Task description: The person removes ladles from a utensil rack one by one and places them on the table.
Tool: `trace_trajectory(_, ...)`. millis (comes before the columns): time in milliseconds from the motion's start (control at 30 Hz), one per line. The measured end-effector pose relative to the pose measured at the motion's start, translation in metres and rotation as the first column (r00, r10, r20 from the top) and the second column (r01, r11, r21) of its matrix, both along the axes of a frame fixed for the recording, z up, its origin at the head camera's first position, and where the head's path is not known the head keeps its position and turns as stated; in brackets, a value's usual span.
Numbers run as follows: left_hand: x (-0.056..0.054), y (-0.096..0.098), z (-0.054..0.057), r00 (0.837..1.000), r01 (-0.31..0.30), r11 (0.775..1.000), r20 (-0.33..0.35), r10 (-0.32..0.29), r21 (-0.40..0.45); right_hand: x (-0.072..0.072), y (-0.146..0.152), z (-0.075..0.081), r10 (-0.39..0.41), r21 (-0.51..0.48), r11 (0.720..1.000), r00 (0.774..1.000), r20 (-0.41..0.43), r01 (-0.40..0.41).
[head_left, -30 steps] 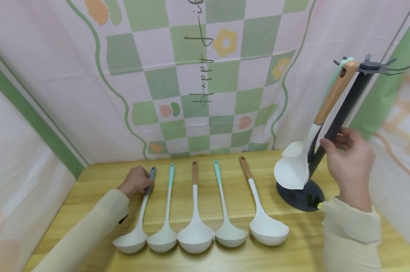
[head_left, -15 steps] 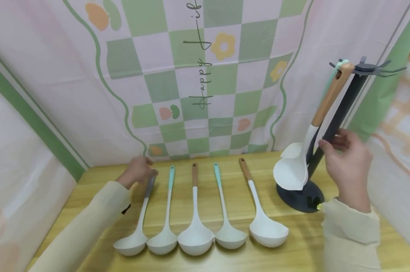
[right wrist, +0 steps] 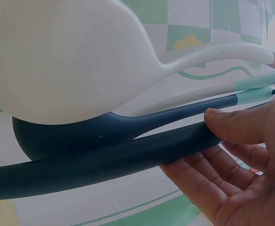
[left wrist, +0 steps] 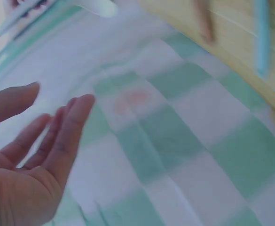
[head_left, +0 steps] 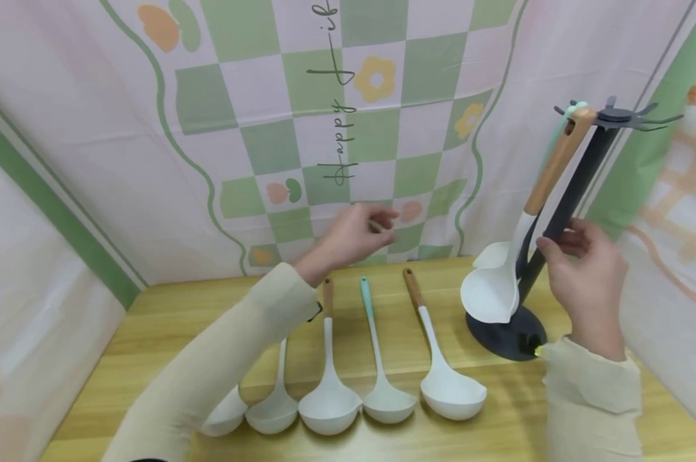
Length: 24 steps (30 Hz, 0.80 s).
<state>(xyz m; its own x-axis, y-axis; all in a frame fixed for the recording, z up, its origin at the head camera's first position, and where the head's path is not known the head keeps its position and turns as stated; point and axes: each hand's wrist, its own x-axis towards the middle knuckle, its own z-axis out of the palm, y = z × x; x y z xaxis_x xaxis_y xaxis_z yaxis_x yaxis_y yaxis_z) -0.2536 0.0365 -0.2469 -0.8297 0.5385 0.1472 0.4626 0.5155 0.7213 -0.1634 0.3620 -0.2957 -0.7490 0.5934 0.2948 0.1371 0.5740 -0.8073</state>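
Note:
My left hand point(head_left: 353, 236) is in the air above the back edge of the table, fingers loosely bent and holding nothing; the left wrist view shows the empty fingers too. With thumb and fingers, my right hand point(head_left: 589, 289) grips the black post point(right wrist: 90, 165) of a tilted utensil stand point(head_left: 510, 335). From its hooks hangs a white ladle with a brown handle point(head_left: 560, 160). Behind it, in the right wrist view, are a dark ladle point(right wrist: 71, 136) and a pale utensil, both with mint handle ends.
A row of ladles lies on the wooden table point(head_left: 151, 333): one brown-handled point(head_left: 331, 401), one mint-handled point(head_left: 387, 401) and another brown-handled point(head_left: 451, 391). My left forearm hides the handles of two more at left. A patterned cloth point(head_left: 255, 147) hangs behind.
My left hand has let go of the grey handle of the leftmost ladle and moved up and to the right, over the row. My right hand stays on the post.

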Motion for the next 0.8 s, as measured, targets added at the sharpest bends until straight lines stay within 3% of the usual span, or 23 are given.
trace_trajectory(200,0.008,0.060,0.022,0.989,0.103,0.976,-0.120,-0.081,0.190,0.000,0.000,0.000,0.004,-0.007,1.000,1.000,0.011,-0.004)
trace_trajectory(367,0.014,0.100,0.038,0.991,0.095,0.949,-0.119,-0.061,0.300,0.000,0.001,0.000,0.003,-0.002,1.000,1.000,0.013,-0.003)
trace_trajectory(533,0.021,0.127,0.043,0.986,0.128,0.922,-0.150,-0.077,0.365,-0.001,0.000,-0.001,0.004,-0.005,1.000,1.000,-0.018,-0.004)
trace_trajectory(633,0.024,0.141,0.044,0.986,0.119,0.918,-0.151,-0.065,0.379,-0.001,0.000,-0.002,0.008,-0.006,1.000,0.999,-0.050,-0.008)
trace_trajectory(800,0.029,0.158,0.050,0.996,0.048,0.906,-0.092,-0.010,0.421,0.000,0.000,-0.002,0.009,-0.001,1.000,0.997,-0.081,-0.009)
